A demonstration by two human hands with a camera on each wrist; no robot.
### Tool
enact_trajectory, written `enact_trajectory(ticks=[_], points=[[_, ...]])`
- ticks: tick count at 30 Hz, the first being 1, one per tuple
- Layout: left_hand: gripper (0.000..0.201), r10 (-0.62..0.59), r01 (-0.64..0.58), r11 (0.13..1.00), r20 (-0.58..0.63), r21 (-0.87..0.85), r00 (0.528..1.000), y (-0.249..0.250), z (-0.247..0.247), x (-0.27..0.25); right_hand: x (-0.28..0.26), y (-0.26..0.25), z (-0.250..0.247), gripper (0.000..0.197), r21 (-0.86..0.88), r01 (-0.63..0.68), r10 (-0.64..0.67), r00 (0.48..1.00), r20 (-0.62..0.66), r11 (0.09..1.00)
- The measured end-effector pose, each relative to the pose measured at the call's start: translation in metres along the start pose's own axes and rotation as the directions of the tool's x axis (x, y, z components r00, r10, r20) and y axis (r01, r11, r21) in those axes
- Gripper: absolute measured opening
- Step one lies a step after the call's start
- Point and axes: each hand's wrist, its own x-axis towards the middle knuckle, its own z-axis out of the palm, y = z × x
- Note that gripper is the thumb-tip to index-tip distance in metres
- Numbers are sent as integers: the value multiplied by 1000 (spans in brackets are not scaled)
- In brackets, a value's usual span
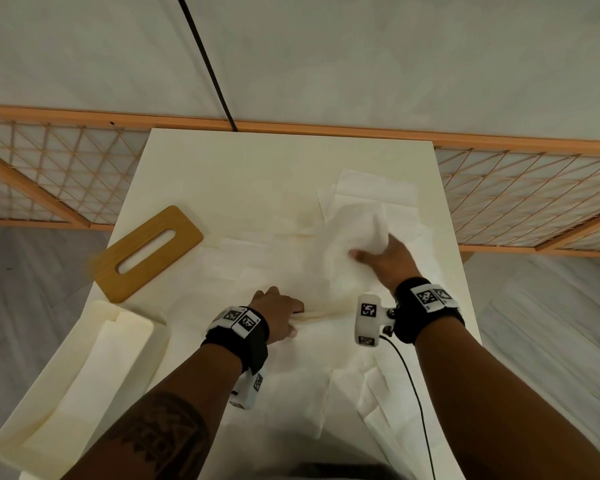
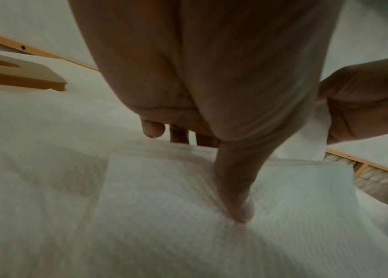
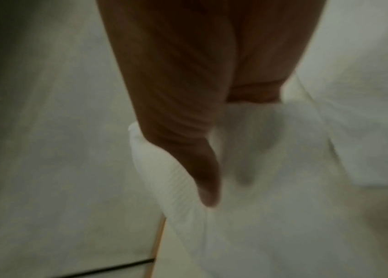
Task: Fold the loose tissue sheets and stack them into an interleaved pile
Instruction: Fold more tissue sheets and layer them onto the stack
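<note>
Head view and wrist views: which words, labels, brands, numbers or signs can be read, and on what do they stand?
No readable text in any view.
Left wristband: black-and-white square code patterns, no letters.
Right wristband: same patterns; tiny marks beside them are too small to read.
Right wrist camera: a code pattern, no words.
Tissues, lid, table: no print.

Black wristbands (image 1: 430,323) behind the left hand (image 1: 278,313) and right hand (image 1: 388,261) carry white tiles (image 1: 426,297) with black square codes; a white camera block (image 1: 369,320) beside each, the right trailing a thin black cable (image 1: 414,386); a dark tattoo (image 1: 160,434) behind the left
</note>
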Motion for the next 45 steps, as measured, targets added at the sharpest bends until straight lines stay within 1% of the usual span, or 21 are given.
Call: enact_trajectory(ticks=[2,3,6,9,10,11,13,15,16,18,19,21,23,27,30,33,34,36,38,41,45], points=[[36,-1,1,1000,-4,28,1000,1,0,2,-1,4,0,42,-126,-37,51,992,111,991],[38,-3,3,999,-10,41,1000,0,0,5,0,4,0,38,-119,-50,65,990,123,992],[44,4,-3,1000,-140,8,990,-10,3,15,-2,-3,1,36,78,-120,105,979,175,990],[64,-76,-44,952,-374,-303,924,-18,-4,24,-11,-19,0,31,152,-126,83,961,264,980],[69,-124,-92,885,-421,-456,898,-18,-13,24,-13,-24,0,32,183,-126,68,953,296,975],[74,-184,-132,770,-416,-624,891,-17,-23,22,-16,-30,0,32,223,-129,51,944,325,966],[86,-250,-160,433,-288,-887,924,-17,-41,20,-23,-40,-2,28,318,-148,23,931,364,936],[90,-183,-94,161,-123,-983,975,-24,-51,16,-31,-52,-6,26,398,-173,2,919,395,901],[89,-103,-56,78,-64,-995,993,-27,-53,13,-35,-58,-8,27,433,-185,-8,914,406,882],[74,40,-56,-73,-59,-996,997,-30,-50,6,-37,-63,-10,28,466,-206,-8,909,417,860],[61,50,-91,-139,-99,-986,994,-29,-48,3,-37,-63,-10,29,470,-212,-5,909,417,857],[38,-20,-220,-225,-221,-949,975,-26,-44,2,-37,-62,-10,30,468,-225,4,904,427,855],[25,-106,-333,-205,-318,-920,942,-29,-42,6,-37,-58,-10,29,439,-230,12,896,445,868],[10,-215,-379,45,-379,-924,900,-44,-40,9,-33,-47,-6,27,342,-213,37,890,454,916],[11,-255,-420,165,-450,-892,856,-55,-37,5,-23,-32,-3,32,313,-218,72,906,418,925],[17,-244,-429,262,-489,-865,837,-68,-31,4,-13,-21,-4,29,275,-222,109,921,374,935],[20,-248,-425,272,-489,-864,836,-70,-29,4,-11,-18,-5,29,263,-224,117,923,368,939],[25,-267,-418,229,-470,-879,842,-72,-24,3,-10,-16,-6,29,249,-221,119,923,367,943],[23,-263,-408,174,-441,-896,858,-70,-23,1,-10,-14,-7,27,262,-224,119,924,363,939],[19,-254,-372,141,-397,-917,882,-68,-23,-2,-9,-9,-8,19,257,-237,133,922,365,937],[41,-246,-298,39,-298,-954,922,-68,-25,-6,-13,-9,-10,31,229,-267,168,911,377,936]])
